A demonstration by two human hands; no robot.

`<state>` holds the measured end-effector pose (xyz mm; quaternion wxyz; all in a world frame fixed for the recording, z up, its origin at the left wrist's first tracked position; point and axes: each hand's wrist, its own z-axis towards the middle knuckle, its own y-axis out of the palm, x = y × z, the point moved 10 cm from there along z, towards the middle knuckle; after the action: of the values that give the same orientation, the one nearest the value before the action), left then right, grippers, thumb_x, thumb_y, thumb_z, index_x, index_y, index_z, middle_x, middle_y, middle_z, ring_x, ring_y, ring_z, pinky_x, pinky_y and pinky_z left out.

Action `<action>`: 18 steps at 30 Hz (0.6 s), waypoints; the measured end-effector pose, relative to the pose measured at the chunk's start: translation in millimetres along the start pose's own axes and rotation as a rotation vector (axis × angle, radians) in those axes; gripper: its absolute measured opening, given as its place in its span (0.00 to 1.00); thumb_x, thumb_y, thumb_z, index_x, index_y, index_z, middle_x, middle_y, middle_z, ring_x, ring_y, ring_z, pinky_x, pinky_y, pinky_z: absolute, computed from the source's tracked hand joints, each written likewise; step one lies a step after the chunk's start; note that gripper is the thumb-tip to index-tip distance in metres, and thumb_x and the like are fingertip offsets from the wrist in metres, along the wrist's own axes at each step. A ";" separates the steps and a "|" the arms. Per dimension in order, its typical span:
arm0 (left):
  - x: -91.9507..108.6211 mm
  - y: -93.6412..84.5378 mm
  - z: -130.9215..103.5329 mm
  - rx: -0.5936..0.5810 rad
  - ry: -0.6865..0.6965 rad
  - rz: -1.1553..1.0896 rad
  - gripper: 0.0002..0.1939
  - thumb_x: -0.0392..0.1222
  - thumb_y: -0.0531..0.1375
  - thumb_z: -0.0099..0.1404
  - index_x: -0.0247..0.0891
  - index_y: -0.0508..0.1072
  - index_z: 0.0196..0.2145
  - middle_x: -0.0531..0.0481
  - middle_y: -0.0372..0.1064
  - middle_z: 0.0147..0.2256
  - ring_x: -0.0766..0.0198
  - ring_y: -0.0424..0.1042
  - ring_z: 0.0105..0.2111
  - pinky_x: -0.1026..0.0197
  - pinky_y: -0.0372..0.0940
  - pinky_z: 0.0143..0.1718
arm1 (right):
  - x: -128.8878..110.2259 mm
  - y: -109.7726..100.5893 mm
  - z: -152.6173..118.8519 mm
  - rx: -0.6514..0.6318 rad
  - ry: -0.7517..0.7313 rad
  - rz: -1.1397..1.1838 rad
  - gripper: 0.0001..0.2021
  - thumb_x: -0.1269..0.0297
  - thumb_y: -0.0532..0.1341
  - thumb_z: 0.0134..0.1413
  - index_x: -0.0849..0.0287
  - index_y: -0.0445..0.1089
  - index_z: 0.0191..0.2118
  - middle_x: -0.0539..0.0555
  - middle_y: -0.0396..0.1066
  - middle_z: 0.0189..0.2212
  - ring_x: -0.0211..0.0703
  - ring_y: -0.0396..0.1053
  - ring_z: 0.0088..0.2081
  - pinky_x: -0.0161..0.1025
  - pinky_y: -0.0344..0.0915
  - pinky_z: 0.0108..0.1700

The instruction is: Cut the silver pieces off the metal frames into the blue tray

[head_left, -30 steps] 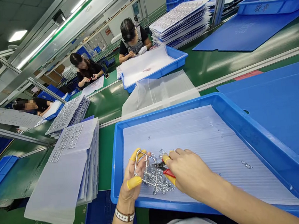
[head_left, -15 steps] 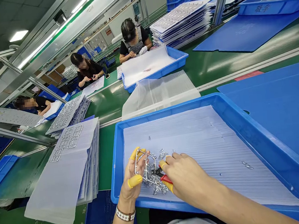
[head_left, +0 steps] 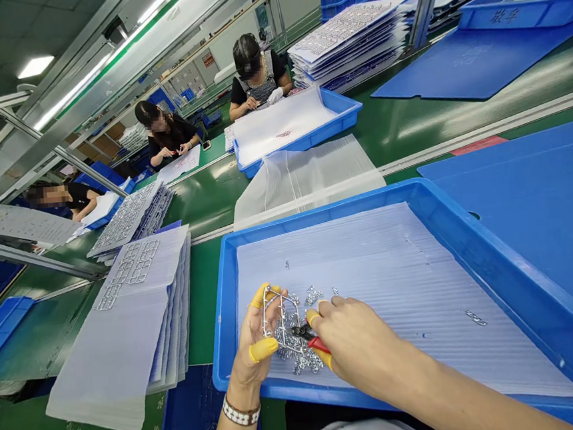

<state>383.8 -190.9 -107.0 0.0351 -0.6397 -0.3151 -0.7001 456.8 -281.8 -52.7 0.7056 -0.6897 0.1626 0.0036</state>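
My left hand (head_left: 251,342), with yellow finger cots on thumb and finger, grips a silvery sprue frame (head_left: 266,317) upright above the tray. In my right hand (head_left: 349,330), also wearing yellow cots, are red-handled nippers (head_left: 316,343). Their dark jaws meet the right side of the frame; whether the blades are closed cannot be made out. Under both hands lies a heap of small shiny silver parts (head_left: 299,362) on the white sheet lining the blue tray (head_left: 316,214). A smaller cluster of parts (head_left: 313,295) is just beyond the nippers.
Left of the tray, a stack of white sheets (head_left: 127,343) carries several silver frames (head_left: 140,261). A blue board (head_left: 532,213) lies at the right. Across the green bench (head_left: 205,205), several people work, with another lined tray (head_left: 305,140) and stacked sheets (head_left: 346,42).
The frame and my left hand have shifted very slightly right. The nippers stay at the frame's right side, and the parts heap looks the same.
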 end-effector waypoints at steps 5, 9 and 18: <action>1.4 -4.4 -1.4 0.020 -0.010 -0.048 0.42 0.49 0.69 0.50 0.41 0.61 0.60 0.40 0.59 0.61 0.39 0.52 0.63 0.40 0.39 0.66 | -1.0 3.7 -0.6 -0.032 0.002 -0.020 0.05 0.66 0.66 0.50 0.61 0.73 0.34 0.58 0.74 0.27 0.51 0.73 0.30 0.41 0.65 0.30; 5.4 -6.0 0.8 0.027 -0.003 -0.188 0.38 0.48 0.66 0.53 0.41 0.62 0.60 0.41 0.58 0.62 0.40 0.51 0.64 0.39 0.41 0.65 | 6.9 1.6 -0.5 -0.036 0.051 0.002 0.07 0.64 0.65 0.50 0.60 0.74 0.36 0.58 0.75 0.29 0.53 0.74 0.32 0.44 0.67 0.32; 44.1 -63.3 -56.8 0.126 0.036 -0.461 0.44 0.66 0.58 0.53 0.36 0.60 0.61 0.37 0.70 0.51 0.47 0.70 0.49 0.48 0.63 0.51 | 66.2 34.0 -32.7 0.081 0.079 0.279 0.12 0.59 0.54 0.57 0.41 0.70 0.45 0.59 0.75 0.38 0.61 0.74 0.38 0.56 0.72 0.37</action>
<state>297.7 -152.3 -90.7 -0.0803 -0.5348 -0.4951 -0.6800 504.4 -326.5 -101.1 0.7185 -0.6311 0.2844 0.0678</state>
